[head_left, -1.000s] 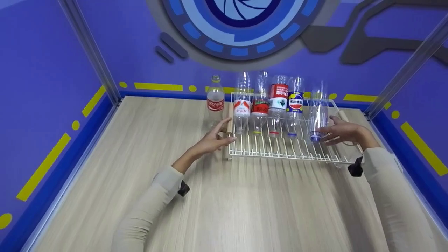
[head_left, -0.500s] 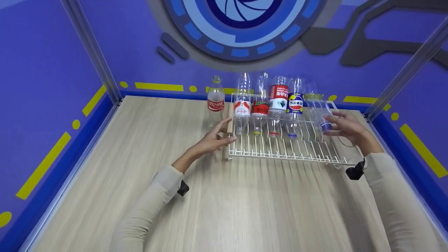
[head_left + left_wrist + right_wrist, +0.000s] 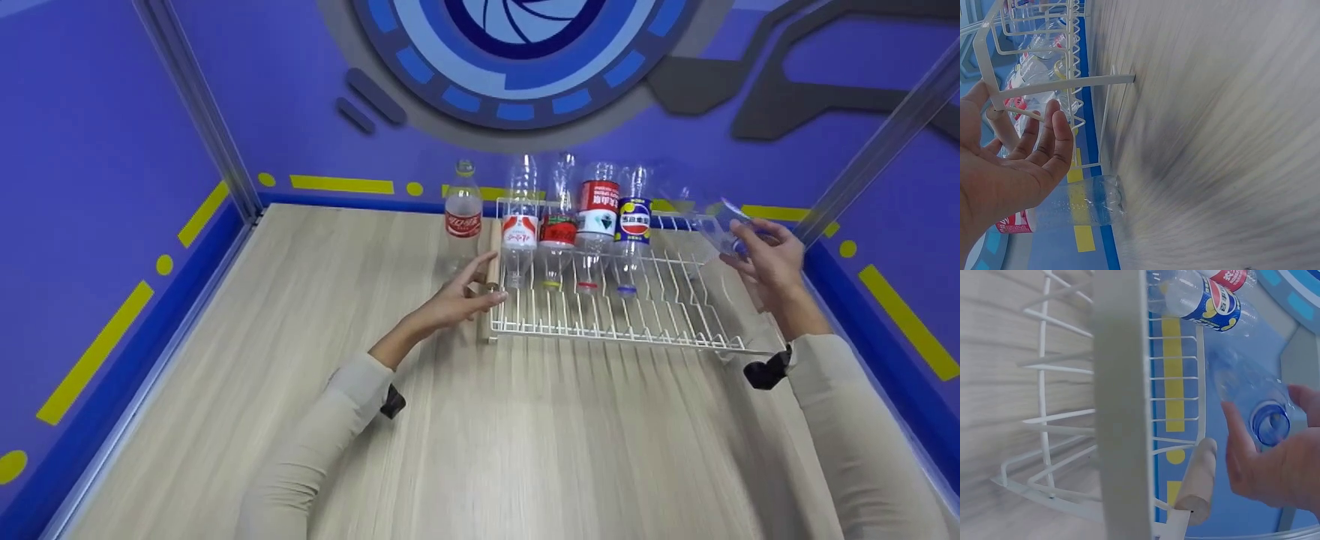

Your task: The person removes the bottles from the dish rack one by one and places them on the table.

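Pinching the clear bottle (image 3: 1241, 382) by one end, your right hand (image 3: 780, 266) holds it tilted at the back right of the rack (image 3: 1084, 81). Your left hand (image 3: 450, 304), fingers spread, touches the left handle (image 3: 495, 240). Four bottles (image 3: 598, 217) lie on the rack; a Coke (image 3: 463, 214) stands just left.

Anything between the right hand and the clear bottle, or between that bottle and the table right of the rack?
Nothing visible separates the right hand from the clear bottle; it grips the neck end. Toward that table, the wooden handle at the right end of the rack seems in the way; probably pass above it.
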Available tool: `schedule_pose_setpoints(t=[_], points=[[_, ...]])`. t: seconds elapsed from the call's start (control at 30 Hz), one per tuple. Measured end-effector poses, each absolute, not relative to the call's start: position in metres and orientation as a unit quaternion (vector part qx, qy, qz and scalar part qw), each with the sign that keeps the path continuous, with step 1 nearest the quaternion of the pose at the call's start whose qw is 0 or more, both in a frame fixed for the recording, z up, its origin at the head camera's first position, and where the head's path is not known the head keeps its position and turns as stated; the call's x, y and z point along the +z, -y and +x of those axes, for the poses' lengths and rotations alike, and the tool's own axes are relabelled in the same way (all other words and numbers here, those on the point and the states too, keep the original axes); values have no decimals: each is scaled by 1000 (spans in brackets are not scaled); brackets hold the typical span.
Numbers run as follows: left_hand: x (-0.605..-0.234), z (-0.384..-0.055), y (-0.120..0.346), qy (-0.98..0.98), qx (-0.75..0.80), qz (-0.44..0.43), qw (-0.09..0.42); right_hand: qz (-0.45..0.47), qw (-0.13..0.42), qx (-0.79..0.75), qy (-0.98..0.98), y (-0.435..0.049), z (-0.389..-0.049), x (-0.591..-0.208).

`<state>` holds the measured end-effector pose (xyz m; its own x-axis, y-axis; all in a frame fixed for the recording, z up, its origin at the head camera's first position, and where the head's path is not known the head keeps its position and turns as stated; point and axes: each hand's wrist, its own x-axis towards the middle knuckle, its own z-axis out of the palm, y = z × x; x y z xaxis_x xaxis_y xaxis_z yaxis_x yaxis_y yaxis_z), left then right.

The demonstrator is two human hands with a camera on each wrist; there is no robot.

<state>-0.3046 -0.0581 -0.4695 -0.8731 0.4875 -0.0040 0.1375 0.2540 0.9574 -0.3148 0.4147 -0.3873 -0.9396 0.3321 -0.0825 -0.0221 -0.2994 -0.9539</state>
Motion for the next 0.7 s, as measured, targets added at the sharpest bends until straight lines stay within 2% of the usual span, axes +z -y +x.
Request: schedule_pose_setpoints(t=[0.13, 0.23, 0.43, 0.7], points=[[-471, -304, 57, -776, 578, 200, 152, -174, 162, 799, 553, -416, -312, -385], [-472, -304, 57, -773, 581, 201, 154, -174, 177, 815, 523, -417, -308, -381], [-471, -304, 57, -769, 586, 203, 156, -110, 138, 864, 472, -418, -294, -377], [-473, -307, 59, -771, 585, 202, 154, 61, 65, 900, 426, -404, -287, -384]])
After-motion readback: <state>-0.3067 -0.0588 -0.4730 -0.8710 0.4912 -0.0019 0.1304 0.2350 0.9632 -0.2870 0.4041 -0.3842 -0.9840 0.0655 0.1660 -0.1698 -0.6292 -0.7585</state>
